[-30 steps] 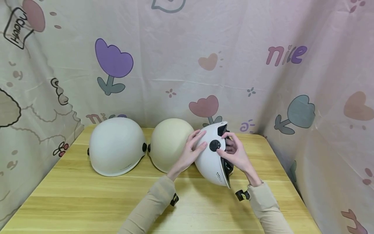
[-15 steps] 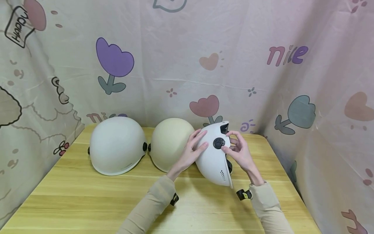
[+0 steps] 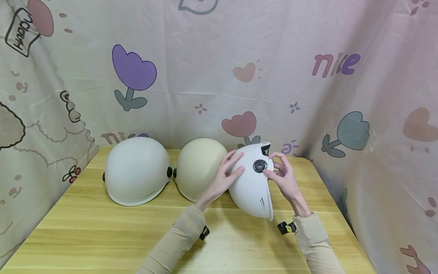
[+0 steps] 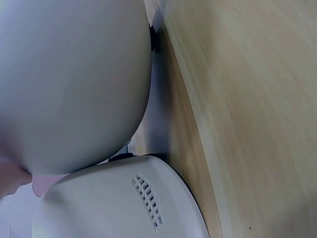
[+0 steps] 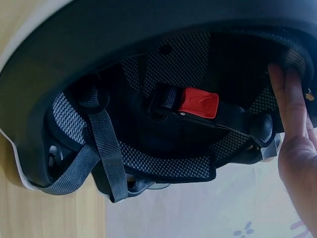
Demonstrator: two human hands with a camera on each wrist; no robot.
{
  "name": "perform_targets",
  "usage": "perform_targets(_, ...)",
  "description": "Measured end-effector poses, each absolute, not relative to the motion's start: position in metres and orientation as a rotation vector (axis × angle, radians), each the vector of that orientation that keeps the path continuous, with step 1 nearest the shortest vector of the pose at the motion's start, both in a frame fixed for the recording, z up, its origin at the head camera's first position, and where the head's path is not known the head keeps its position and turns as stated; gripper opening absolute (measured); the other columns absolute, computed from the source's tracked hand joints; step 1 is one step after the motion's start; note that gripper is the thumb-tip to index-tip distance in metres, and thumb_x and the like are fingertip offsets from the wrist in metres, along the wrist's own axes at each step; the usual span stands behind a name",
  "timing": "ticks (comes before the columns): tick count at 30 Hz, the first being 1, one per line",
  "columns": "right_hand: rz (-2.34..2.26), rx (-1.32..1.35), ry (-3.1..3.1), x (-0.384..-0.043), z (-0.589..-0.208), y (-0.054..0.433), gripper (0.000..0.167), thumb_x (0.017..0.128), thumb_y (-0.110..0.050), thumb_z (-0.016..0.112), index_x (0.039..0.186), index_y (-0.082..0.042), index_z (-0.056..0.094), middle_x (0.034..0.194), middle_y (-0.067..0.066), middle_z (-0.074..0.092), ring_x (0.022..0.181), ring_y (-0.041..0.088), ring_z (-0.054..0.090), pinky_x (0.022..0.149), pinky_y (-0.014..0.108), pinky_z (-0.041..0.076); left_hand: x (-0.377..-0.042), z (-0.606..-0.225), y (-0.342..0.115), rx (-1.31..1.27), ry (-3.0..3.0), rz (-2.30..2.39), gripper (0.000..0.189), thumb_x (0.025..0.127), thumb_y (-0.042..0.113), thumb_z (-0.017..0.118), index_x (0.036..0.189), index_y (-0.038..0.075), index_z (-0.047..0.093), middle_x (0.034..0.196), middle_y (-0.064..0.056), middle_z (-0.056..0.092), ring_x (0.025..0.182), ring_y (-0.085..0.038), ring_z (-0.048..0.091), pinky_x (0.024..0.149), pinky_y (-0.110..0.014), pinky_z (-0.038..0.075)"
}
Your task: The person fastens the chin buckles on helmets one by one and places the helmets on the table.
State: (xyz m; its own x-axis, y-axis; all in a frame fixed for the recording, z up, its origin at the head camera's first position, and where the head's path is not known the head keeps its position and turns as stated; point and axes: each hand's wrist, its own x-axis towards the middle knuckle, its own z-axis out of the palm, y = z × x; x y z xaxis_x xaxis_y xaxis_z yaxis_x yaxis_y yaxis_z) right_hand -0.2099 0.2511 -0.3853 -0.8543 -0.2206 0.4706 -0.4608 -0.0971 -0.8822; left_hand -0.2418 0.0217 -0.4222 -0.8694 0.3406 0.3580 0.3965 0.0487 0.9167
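Observation:
A white helmet [image 3: 249,196] stands tilted at the right of the row, a round black disc [image 3: 260,166] on its side. My left hand [image 3: 219,182] rests on its dome with thumb and fingers spread. My right hand [image 3: 285,182] pinches its rim, thumb outside beside the disc and fingers inside against the lining. In the right wrist view the hollow shows a red chin-strap buckle [image 5: 198,102], dark straps [image 5: 109,151] and chequered padding [image 5: 166,166]. The left wrist view shows the helmet's vent holes [image 4: 147,201] and a bit of my left hand [image 4: 11,178].
A cream helmet [image 3: 198,171] sits directly left of the held one, and a larger white helmet [image 3: 135,171] stands beyond it at the far left. All are on a wooden table [image 3: 119,243], with a printed curtain [image 3: 191,57] hanging behind and along the sides.
The helmet has turned to the right: its disc has shifted rightward and its dark inside has gone out of the head view. My right hand moved slightly right with the rim; my left hand barely moved.

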Motion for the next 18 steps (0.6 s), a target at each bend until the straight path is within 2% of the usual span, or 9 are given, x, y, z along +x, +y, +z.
perform_targets(6, 2.185, 0.774, -1.877, -0.21, -0.388, 0.255, 0.046, 0.087, 0.02, 0.051, 0.12, -0.012, 0.051, 0.103, -0.002, 0.076, 0.078, 0.01, 0.075, 0.068, 0.025, 0.062, -0.242, -0.421, 0.022, -0.778, -2.243, -2.005, 0.051, 0.099, 0.03, 0.062, 0.149, 0.032, 0.05, 0.167, 0.003, 0.022, 0.155, -0.031, 0.019, 0.118, -0.067, 0.027)
perform_targets(18, 2.374, 0.675, -1.733, -0.207, -0.388, 0.264, 0.045, 0.088, 0.018, 0.045, 0.121, -0.013, 0.048, 0.101, 0.001, 0.074, 0.083, 0.011, 0.074, 0.068, 0.024, 0.061, -0.241, -0.421, 0.019, -0.734, -2.26, -2.071, 0.056, 0.099, 0.031, 0.063, 0.152, 0.038, 0.044, 0.169, 0.001, 0.017, 0.157, -0.034, 0.014, 0.117, -0.071, 0.023)
